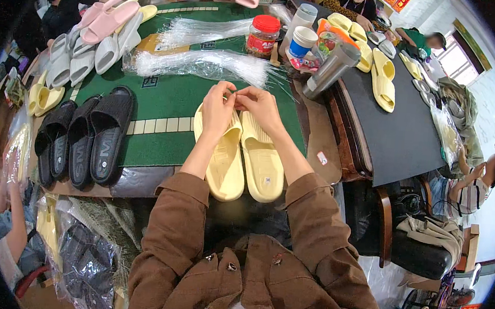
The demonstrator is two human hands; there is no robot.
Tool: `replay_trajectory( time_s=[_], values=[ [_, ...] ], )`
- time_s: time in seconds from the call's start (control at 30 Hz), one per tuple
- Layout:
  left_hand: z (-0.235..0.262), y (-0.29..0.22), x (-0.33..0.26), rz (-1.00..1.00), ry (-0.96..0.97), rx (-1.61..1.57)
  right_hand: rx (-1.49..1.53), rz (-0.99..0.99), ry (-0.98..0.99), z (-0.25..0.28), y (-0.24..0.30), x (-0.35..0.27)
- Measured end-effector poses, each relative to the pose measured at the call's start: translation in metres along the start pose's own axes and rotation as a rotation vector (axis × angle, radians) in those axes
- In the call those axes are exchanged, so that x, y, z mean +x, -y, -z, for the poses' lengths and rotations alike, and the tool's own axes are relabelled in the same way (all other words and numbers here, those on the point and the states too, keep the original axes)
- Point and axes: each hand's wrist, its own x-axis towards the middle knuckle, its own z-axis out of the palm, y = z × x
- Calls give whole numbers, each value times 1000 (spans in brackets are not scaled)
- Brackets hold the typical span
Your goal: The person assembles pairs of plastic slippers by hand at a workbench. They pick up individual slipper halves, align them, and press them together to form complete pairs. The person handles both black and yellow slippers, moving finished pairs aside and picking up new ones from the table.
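Observation:
A pair of pale yellow slippers, the left slipper point(226, 170) and the right slipper point(264, 170), lies side by side at the table's near edge, heels toward me. Above their toe straps my left hand point(218, 108) and my right hand point(262, 106) meet, fingertips pinched together. Whatever they pinch is too small to make out. Just beyond my hands lies a bundle of thin clear plastic strands point(202, 65) in a clear bag, with another strand bundle point(207, 32) behind it.
Black slippers point(108, 136) stand to the left, grey slippers point(82, 66) and pink slippers point(111, 23) behind them. A red-lidded jar point(263, 35), a paper cup point(303, 42) and a steel flask point(332, 70) stand beyond my hands. Yellow slippers point(383, 81) lie on the dark table at right; people sit around.

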Motion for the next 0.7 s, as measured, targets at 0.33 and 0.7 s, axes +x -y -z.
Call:
replay_trajectory(
  time_s=[0.33, 0.7],
  values=[
    [-1, 12, -4, -109, -52, 195, 19, -7, -195, -1, 10, -5],
    [0, -1, -6, -14, 143, 106, 1382, -148, -508, 56, -32, 7]
  ],
)
